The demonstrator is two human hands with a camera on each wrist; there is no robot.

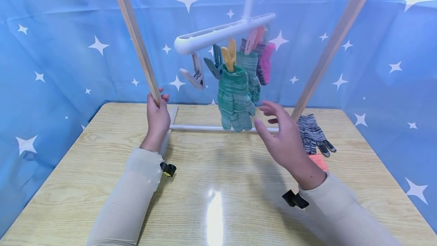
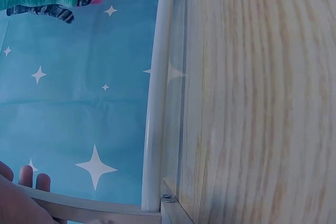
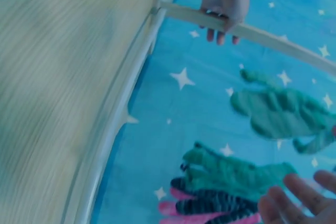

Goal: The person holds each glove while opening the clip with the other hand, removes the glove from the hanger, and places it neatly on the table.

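My left hand [image 1: 158, 119] grips the left wooden post [image 1: 136, 37] of a rack low down, fingers showing beyond the post in the right wrist view. My right hand [image 1: 283, 136] is held with spread, slightly bent fingers and nothing between them, just right of the hanging gloves. The front green glove [image 1: 235, 100] hangs fingers down from a yellow clothespin [image 1: 229, 54] under a white hanger [image 1: 222, 33]. Behind it hang another green glove [image 1: 248, 67], a dark striped glove [image 3: 220, 203] and a pink glove [image 1: 267, 63].
Free clothespins, one grey [image 1: 195, 73] and one teal [image 1: 215, 63], dangle at the hanger's left end. The right wooden post [image 1: 334, 44] and a white crossbar [image 1: 198, 127] frame the space. A dark striped glove [image 1: 312, 132] and an orange item [image 1: 319, 160] lie on the table [image 1: 102, 177] at right.
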